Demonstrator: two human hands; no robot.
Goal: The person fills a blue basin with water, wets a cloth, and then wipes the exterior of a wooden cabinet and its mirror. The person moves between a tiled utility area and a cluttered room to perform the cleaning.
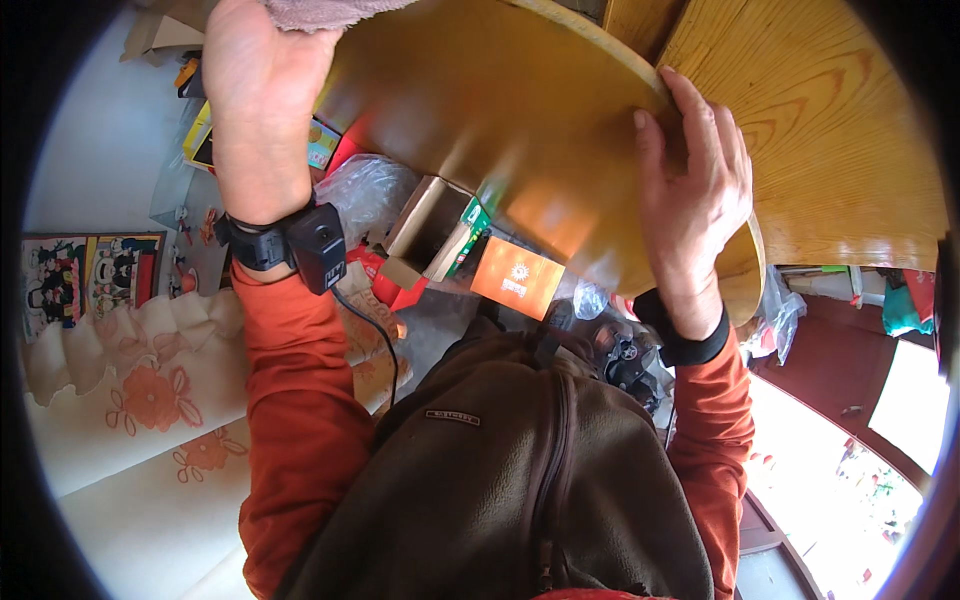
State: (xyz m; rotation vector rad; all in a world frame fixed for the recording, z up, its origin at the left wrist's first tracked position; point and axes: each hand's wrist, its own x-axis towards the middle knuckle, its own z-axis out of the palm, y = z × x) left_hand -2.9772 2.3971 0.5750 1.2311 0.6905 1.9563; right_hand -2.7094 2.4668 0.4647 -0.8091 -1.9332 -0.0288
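My left hand [266,82] is raised at the upper left, palm showing, against a pinkish-brown cloth [330,11] cut off by the top edge; its fingertips are hidden. Before me stands a glossy wooden panel [495,90] with a curved edge, tilted, its surface reflecting the boxes below. On the right, my right hand [694,165] rests on the panel near its rim, fingers over the edge and thumb on the face. A black band with a small camera device [319,244] and a cable is strapped to my left wrist; a black cuff circles the right one.
Below the panel lie an open cardboard box [431,229], an orange box [517,277] and a clear plastic bag [367,187]. Floral-patterned fabric [150,397] spreads at the left. More wooden surface [840,135] is at upper right, with a dark red door [832,375] below it.
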